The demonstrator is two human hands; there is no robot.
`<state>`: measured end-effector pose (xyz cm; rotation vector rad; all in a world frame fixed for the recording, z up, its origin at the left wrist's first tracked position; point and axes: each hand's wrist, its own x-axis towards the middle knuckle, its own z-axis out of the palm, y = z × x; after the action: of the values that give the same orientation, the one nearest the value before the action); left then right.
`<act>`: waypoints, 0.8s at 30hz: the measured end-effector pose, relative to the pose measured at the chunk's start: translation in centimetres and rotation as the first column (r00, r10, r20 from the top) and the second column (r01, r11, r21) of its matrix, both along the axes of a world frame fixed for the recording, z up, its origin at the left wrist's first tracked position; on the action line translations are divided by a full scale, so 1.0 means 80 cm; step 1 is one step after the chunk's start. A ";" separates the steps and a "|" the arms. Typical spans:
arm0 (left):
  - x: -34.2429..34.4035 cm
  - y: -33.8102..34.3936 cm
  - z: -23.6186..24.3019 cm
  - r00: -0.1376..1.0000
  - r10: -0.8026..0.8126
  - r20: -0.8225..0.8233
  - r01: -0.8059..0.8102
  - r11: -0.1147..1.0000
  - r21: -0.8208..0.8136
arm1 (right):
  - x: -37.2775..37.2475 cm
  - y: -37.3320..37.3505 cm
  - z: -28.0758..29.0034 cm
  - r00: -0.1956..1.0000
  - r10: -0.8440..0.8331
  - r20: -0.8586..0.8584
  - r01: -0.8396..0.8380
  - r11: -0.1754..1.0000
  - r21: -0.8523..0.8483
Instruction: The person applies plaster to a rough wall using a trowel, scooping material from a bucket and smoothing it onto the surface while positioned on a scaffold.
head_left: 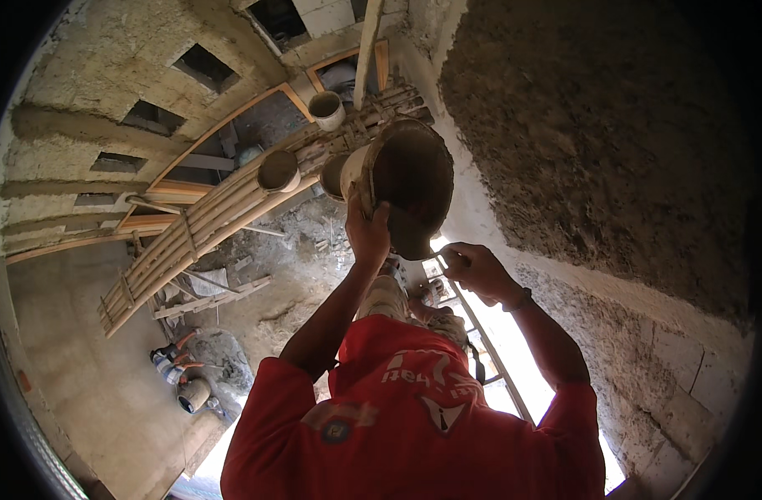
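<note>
My left hand [368, 233] is closed on the rim of a mortar-stained bucket [443, 171], which is raised and tilted so that its dark inside faces up toward me. My right hand [479, 273] is closed round the short handle of what looks like a trowel. The flat brownish blade of this trowel [412, 238] lies at the bucket's lower rim. How much mortar the bucket holds is too dark to make out.
More buckets [278, 172] stand by a scaffold of lashed bamboo poles [214, 218]. A rough, partly plastered wall [597, 150] rises on the right. Below are a ladder [502, 367] and bright openings. Far down at left, a person [168, 364] bends beside another bucket [195, 395].
</note>
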<state>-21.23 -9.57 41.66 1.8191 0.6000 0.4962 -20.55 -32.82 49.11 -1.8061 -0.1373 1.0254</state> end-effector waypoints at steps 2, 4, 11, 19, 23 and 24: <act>0.000 0.006 0.021 0.994 -0.095 -0.052 0.089 0.990 -0.114 | 0.008 -0.012 0.001 1.000 -0.016 0.012 0.016 1.000 0.026; 0.000 0.020 0.048 0.984 -0.155 -0.083 0.136 0.970 -0.200 | 0.027 -0.038 0.012 0.968 0.076 0.239 -0.059 0.995 -0.079; -0.006 0.035 0.080 0.956 -0.281 -0.082 0.291 0.945 0.148 | 0.112 -0.002 0.066 0.398 0.676 0.620 0.003 0.675 -0.738; -0.007 0.051 0.111 0.938 -0.346 0.021 0.339 0.929 0.148 | 0.133 0.055 0.012 0.371 0.733 0.570 -0.246 0.669 -0.701; -0.005 0.049 0.095 0.955 -0.283 -0.091 0.277 0.958 -0.077 | 0.083 0.051 -0.047 0.674 0.500 0.543 -0.359 0.865 -0.350; -0.007 0.048 0.098 0.947 -0.260 -0.187 0.238 0.962 -0.134 | 0.066 0.051 -0.056 0.763 0.413 0.498 -0.323 0.910 -0.260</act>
<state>-21.77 -5.69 49.50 1.8206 0.5134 0.1053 -15.29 -28.76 44.65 -2.2393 -0.8164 0.7642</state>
